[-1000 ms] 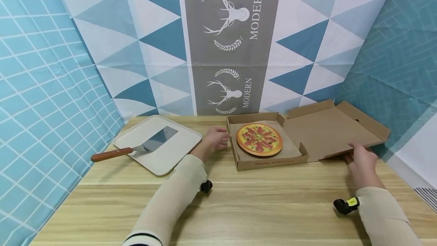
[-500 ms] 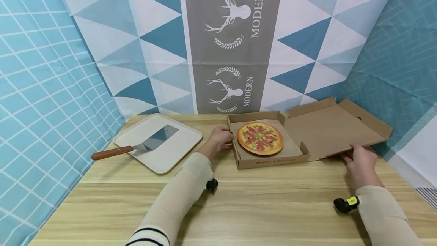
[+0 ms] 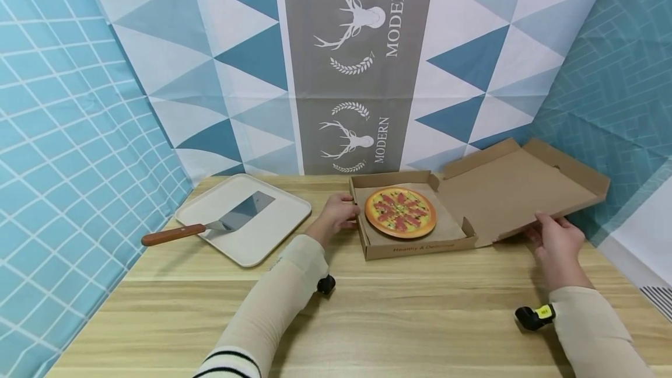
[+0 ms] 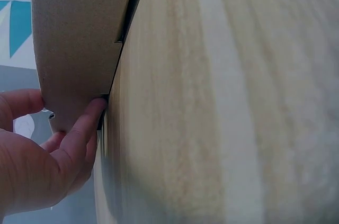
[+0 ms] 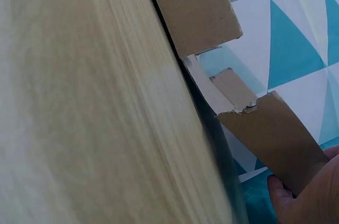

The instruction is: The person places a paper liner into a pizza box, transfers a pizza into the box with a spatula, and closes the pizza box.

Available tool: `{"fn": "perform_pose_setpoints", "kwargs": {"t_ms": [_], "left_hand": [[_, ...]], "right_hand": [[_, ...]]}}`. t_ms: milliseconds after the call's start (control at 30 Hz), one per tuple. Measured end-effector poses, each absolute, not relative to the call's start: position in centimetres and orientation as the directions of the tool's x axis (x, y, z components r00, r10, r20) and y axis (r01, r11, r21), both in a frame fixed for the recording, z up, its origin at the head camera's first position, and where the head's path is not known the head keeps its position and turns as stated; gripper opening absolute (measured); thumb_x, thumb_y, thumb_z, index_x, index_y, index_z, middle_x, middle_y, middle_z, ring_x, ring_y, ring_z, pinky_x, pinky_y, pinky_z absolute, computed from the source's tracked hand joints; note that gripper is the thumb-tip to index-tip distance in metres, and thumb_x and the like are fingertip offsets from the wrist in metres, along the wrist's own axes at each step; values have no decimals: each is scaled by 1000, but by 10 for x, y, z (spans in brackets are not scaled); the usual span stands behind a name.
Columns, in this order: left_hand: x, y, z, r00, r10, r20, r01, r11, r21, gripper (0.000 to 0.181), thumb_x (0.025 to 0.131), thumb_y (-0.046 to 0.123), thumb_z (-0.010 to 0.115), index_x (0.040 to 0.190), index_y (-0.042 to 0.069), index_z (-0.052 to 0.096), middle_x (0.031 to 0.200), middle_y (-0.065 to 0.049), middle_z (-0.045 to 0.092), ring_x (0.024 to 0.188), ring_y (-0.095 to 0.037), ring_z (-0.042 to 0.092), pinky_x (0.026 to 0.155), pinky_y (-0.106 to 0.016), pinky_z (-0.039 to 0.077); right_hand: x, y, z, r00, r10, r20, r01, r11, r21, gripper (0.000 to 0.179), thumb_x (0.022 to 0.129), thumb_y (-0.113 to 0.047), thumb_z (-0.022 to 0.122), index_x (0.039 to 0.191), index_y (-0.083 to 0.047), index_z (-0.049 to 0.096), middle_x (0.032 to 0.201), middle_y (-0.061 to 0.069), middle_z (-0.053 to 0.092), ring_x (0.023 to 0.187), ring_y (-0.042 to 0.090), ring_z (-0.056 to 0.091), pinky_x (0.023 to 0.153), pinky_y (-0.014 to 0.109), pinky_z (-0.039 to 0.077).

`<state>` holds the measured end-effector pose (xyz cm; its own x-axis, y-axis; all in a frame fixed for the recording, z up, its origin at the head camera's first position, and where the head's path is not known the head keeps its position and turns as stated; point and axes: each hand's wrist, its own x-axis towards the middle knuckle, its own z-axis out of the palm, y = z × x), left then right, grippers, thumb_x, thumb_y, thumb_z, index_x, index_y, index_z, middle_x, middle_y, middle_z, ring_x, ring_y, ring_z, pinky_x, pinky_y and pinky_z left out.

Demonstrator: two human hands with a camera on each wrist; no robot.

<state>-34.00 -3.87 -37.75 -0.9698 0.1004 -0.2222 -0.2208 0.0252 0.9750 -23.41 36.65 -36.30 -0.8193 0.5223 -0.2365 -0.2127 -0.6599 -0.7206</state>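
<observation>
An open cardboard pizza box (image 3: 417, 248) stands toward the back of the table, with a toy-looking pizza (image 3: 400, 213) on brown paper inside. My left hand (image 3: 338, 214) holds the box's left side wall. In the left wrist view, its digits span that wall (image 4: 79, 38) from the rim to the bottom edge. On the other side, my right hand (image 3: 559, 247) grips the near edge of the box lid (image 3: 517, 191), which is folded out to the right and tilted up off the table. The right wrist view shows the thumb and part of the hand (image 5: 310, 197) at the lid's side flap (image 5: 280, 139).
Left of the box lies a cream tray (image 3: 286, 206). A spatula (image 3: 207, 227) rests across it, its wooden handle sticking out past the tray's left edge. Patterned cloth walls (image 3: 252, 63) enclose the table (image 3: 367, 319) at the back and sides.
My left hand has moved slightly right onto the box's side wall. The right hand has lifted the lid's outer edge a little. Pizza, tray and spatula stay in place.
</observation>
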Motion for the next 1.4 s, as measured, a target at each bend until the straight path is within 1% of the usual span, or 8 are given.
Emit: {"fn": "perform_pose_setpoints", "kwargs": {"t_ms": [233, 333, 433, 533, 667, 867, 1200, 1400], "left_hand": [[-336, -38, -378, -973, 75, -217, -216, 17, 976, 60, 81, -13, 59, 139, -4, 44, 100, -13, 55, 78, -20, 57, 72, -38, 58], [-334, -37, -380, -975, 58, -214, -213, 8, 977, 61, 80, -14, 58, 138, -5, 44, 108, -17, 57, 84, -23, 62, 72, -38, 58], [-330, -36, -380, -977, 40, -211, -211, 20, 977, 61, 79, -13, 58, 137, -5, 44, 114, -19, 57, 89, -26, 64, 70, -38, 58], [-324, -36, -379, -978, 22, -209, -208, 63, 976, 60, 79, -12, 59, 137, -4, 45, 115, -21, 57, 89, -28, 64, 69, -39, 58], [-316, -37, -376, -979, 3, -204, -202, 115, 973, 60, 79, -10, 60, 137, -5, 45, 116, -21, 56, 86, -28, 64, 68, -41, 58], [-307, -39, -375, -980, -11, -198, -198, 111, 974, 59, 78, -12, 58, 135, -8, 43, 118, -26, 54, 84, -32, 65, 66, -42, 58], [-287, -41, -375, -979, -37, -202, -204, 85, 975, 58, 81, -9, 60, 135, -8, 40, 129, -29, 50, 96, -35, 65, 65, -39, 58], [-274, -40, -376, -976, -65, -206, -209, 49, 977, 60, 79, -10, 59, 136, -8, 39, 130, -30, 47, 96, -36, 65, 65, -39, 58]], "right_hand": [[-233, 362, -356, -799, 562, -213, -215, -597, -773, 26, 80, 7, 75, 97, -6, 61, 77, 2, 64, 62, 15, 66, 54, 29, 56], [-233, 361, -354, -804, 561, -198, -196, -565, -801, 41, 79, 5, 76, 115, -6, 57, 82, 0, 64, 65, 12, 66, 56, 27, 56], [-232, 359, -352, -809, 564, -165, -172, -495, -852, 68, 81, 1, 76, 140, -7, 43, 92, -3, 60, 70, 8, 65, 58, 23, 55], [-232, 355, -351, -809, 577, -107, -164, -397, -903, 80, 83, -3, 75, 150, -5, 31, 101, -4, 55, 74, 4, 62, 58, 19, 54], [-232, 349, -349, -812, 583, -15, -199, -302, -932, 77, 83, -2, 75, 148, -3, 34, 105, -3, 53, 78, 3, 60, 58, 17, 53], [-233, 343, -349, -819, 557, 139, -241, -114, -964, 67, 84, 0, 72, 143, 1, 39, 101, -4, 53, 79, 2, 58, 61, 12, 51], [-237, 340, -349, -825, 512, 238, -149, 209, -966, 71, 87, -12, 72, 147, 1, 36, 103, -14, 51, 84, -5, 53, 66, 6, 46], [-240, 337, -351, -863, 412, 293, -118, 401, -909, 74, 92, -25, 67, 151, -2, 28, 129, 7, 47, 104, 6, 51, 74, 6, 45]]}}
